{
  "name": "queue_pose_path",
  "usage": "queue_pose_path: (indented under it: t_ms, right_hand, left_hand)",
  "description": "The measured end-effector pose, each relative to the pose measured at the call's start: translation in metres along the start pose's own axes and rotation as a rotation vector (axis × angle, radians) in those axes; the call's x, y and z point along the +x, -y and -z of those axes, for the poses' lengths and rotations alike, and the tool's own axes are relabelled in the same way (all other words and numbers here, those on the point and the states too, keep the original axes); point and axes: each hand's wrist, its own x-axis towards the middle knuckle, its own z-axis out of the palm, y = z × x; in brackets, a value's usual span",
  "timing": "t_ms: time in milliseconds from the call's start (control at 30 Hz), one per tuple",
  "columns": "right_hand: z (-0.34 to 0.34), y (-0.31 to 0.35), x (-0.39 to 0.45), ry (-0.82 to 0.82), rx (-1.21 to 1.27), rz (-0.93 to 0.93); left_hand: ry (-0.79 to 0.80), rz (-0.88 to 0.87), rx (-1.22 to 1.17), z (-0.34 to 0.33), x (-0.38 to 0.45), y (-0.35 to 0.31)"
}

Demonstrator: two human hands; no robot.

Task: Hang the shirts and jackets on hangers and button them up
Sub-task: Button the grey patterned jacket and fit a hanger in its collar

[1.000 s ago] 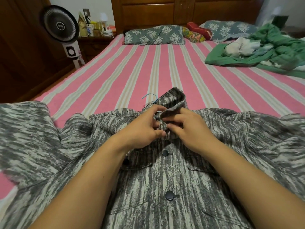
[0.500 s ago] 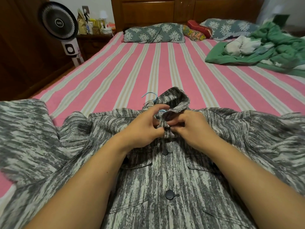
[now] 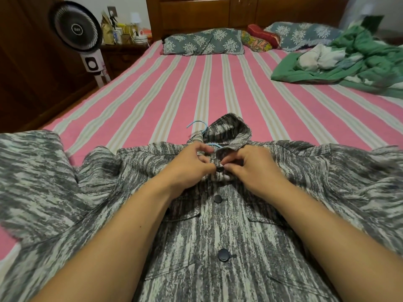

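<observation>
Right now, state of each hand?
Left hand: fingers curled, pinching the jacket placket beside the top button.
Right hand: fingers curled, pinching the placket on the other side of that button.

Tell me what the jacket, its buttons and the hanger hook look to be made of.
Jacket: thick woven cloth, probably cotton twill or denim, matte, grey-and-white streaked print with visible topstitched seams.
Buttons: dark, smooth, slight sheen; plastic or coated metal, cannot tell which.
Hanger hook: thin light-blue rod bent into a curve, likely plastic-coated wire.
</observation>
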Motion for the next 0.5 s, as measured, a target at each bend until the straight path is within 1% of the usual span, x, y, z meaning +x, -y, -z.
queue_pose_path:
  t_ms: [133, 200, 267, 300, 367, 400, 433, 500]
  right_hand:
    - [0.003, 0.003, 0.000, -0.028, -0.086, 0.066]
    - [0.000, 0.003, 0.002, -0.018, -0.117, 0.066]
    - [-0.005, 0.003, 0.004, 0.021, -0.172, 0.007]
    - [-0.005, 0.002, 0.004, 0.021, -0.145, -0.027]
    - [-0.001, 0.000, 0.000, -0.004, 0.093, -0.110]
    - [0.001, 0.000, -0.004, 0.007, 0.215, -0.146]
    - [0.003, 0.001, -0.008, 0.044, 0.265, -0.157]
    - [0.000, 0.002, -0.013, 0.102, 0.172, -0.138]
  left_hand:
    - [-0.041, 0.015, -0.145, 0.001, 0.000, -0.005]
    - [-0.010, -0.024, -0.119, 0.000, -0.003, -0.008]
    - [0.015, -0.041, -0.064, -0.002, -0.005, -0.011]
    - [0.012, -0.032, -0.054, -0.001, -0.004, -0.012]
    - [-0.022, 0.009, -0.080, 0.003, -0.003, -0.010]
    - [-0.045, 0.032, -0.097, 0.005, -0.002, -0.009]
    - [-0.066, 0.046, -0.095, 0.006, -0.002, -0.008]
    - [-0.101, 0.024, -0.056, 0.005, -0.003, -0.007]
